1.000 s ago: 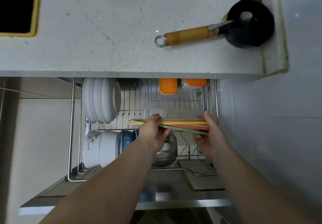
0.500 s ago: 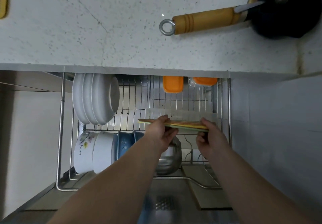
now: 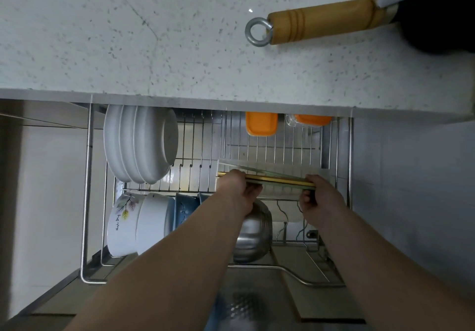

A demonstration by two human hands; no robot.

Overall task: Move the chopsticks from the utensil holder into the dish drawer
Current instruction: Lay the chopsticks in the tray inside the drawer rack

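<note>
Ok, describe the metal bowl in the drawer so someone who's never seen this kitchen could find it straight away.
Start at the pulled-out wire dish drawer under the speckled countertop. Along its front row stands a line of bowls on edge: two white bowls at the left, then blue bowls. The steel bowl ends that row, partly behind the left forearm, and it is the only shiny metal one.

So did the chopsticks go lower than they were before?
Yes. The chopsticks, held by the left hand and right hand, have sunk towards the clear tray in the wire rack; earlier they sat higher above it.
</note>
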